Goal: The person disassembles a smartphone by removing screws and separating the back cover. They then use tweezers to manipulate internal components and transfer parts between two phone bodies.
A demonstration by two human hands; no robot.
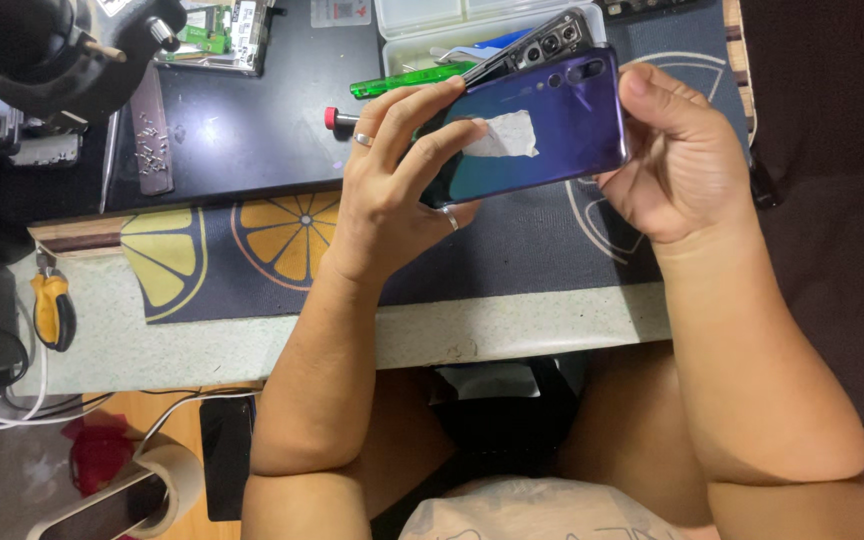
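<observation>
Holding the phone up at upper centre of the frame, I have both hands clamped on it: my left hand grips its lower end with fingers curled over the glossy blue-purple back cover, and my right hand pinches the camera end, thumb on the cover's edge. The cover looks lifted off the dark body at the top, where camera lenses show in the gap. To do this well, I judge I should keep the cover's angle shallow and spread the pull along the edge, so the thin panel doesn't crack or snag anything inside

Biggest first: one pale workbench across the middle; one dark mat with citrus-slice prints on it; one black work pad at upper left; one clear plastic tray at top centre. Smaller: one white scrap of tape on the cover, one green translucent tool, one yellow-handled tool at the left edge, one red-capped driver, two rings on my left hand, and a scatter of tiny screws too small to count
</observation>
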